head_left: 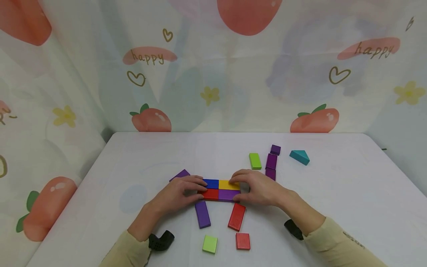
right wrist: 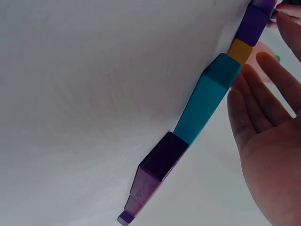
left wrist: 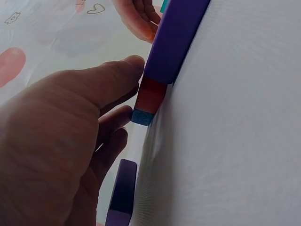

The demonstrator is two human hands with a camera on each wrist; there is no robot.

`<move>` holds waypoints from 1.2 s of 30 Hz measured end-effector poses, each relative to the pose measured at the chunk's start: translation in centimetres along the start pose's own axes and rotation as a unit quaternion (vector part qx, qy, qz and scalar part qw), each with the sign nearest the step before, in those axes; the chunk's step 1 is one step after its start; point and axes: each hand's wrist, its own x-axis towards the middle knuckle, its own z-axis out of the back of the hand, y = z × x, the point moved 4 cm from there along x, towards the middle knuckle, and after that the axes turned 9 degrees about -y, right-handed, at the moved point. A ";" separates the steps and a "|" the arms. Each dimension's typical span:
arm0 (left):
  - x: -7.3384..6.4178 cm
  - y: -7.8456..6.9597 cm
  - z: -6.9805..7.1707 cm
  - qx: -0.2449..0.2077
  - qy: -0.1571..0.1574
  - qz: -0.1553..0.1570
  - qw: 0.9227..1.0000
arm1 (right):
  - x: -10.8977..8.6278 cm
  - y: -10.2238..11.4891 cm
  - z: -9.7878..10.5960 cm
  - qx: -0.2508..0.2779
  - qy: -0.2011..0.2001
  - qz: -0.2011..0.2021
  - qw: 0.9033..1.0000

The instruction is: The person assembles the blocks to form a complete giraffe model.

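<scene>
A blue block point(head_left: 211, 184), a yellow block point(head_left: 231, 185), a red block point(head_left: 211, 194) and a purple block point(head_left: 228, 195) lie together in a flat rectangle. My left hand point(head_left: 173, 193) is at its left end, fingertips by the blue block and thumb by the red one. At the opposite end is my right hand point(head_left: 261, 188), index finger over the yellow block, thumb beside the purple one. Fairly straight fingers point(right wrist: 247, 101) show in the right wrist view. There, a teal block point(right wrist: 202, 103) lies beyond the yellow end; the right hand covers that spot in the head view.
Below the rectangle, a long purple block point(head_left: 202, 214) and a long red block point(head_left: 237, 217) slant outward, with a green square point(head_left: 209, 244) and a red square point(head_left: 242, 241) nearer. A tilted purple block point(head_left: 181, 173), dark purple column point(head_left: 271, 161), green block point(head_left: 255, 161) and teal triangle point(head_left: 300, 157) lie around.
</scene>
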 end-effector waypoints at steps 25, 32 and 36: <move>-0.5 0.0 0.1 0.010 -0.020 -0.002 1.000 | -4.8 1.5 -0.9 0.036 0.011 0.005 0.999; -0.5 0.0 0.1 0.002 -0.018 -0.006 1.000 | -4.9 1.8 -1.3 0.021 0.026 0.009 0.999; -0.5 0.0 0.1 0.003 -0.019 -0.007 1.000 | -4.8 2.0 -1.4 0.014 0.026 0.007 1.000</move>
